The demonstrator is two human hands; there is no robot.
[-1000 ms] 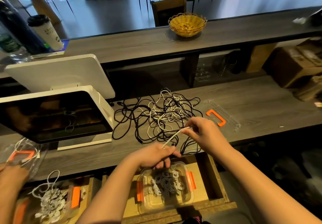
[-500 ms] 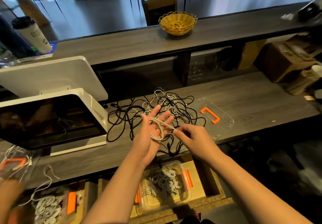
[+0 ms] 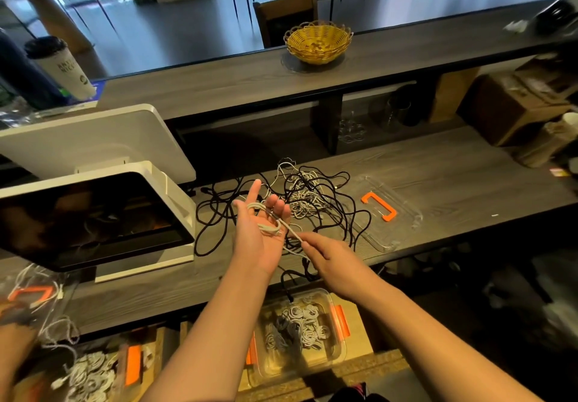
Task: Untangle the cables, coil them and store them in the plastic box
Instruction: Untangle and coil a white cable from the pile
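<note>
A tangle of black and white cables (image 3: 300, 201) lies on the grey counter. My left hand (image 3: 261, 229) is raised palm up with fingers straight, and a white cable (image 3: 269, 225) is looped around those fingers. My right hand (image 3: 328, 257) pinches the free run of that same cable just right of the left palm. Below the counter edge, a clear plastic box (image 3: 331, 361) with orange clips sits in a wooden drawer and holds several coiled cables. Its clear lid (image 3: 403, 214) with an orange clip lies on the counter to the right.
A white point-of-sale screen (image 3: 93, 214) stands at the left. Another person's hand (image 3: 15, 339) works at the lower left beside a second box of white cables (image 3: 93, 376). A yellow basket (image 3: 317, 43) sits on the upper shelf, and cardboard boxes (image 3: 516, 107) stand at the right.
My left hand rose from the counter edge and opened palm up. The white cable went from a straight stretch between both hands to loops around my left fingers, my right hand moving lower.
</note>
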